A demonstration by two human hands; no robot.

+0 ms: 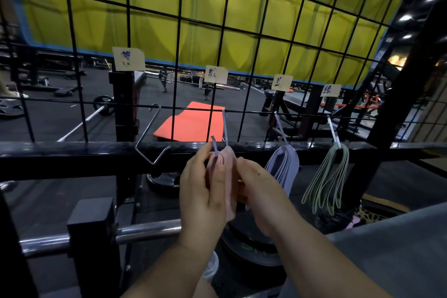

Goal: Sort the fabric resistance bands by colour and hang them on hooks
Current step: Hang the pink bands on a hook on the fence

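Holding a pale pink, flat fabric band (231, 205) at the upturned tip of the second metal hook (226, 128) on the wire grid (222, 27). Gripped by both hands, left hand (205, 196) and right hand (262, 198), fingers curled round it. Beside, hung already: lavender bands (286, 168), thin green bands (324, 176).

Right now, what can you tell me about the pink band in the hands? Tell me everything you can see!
The pink band is pale pink and looks like soft, flat fabric. It hangs upright between the left hand and the right hand, which both hold it. Its top is up at the bent tip of a silver metal hook, the second from the left. Its lower end shows beside the left palm. Much of it is hidden.
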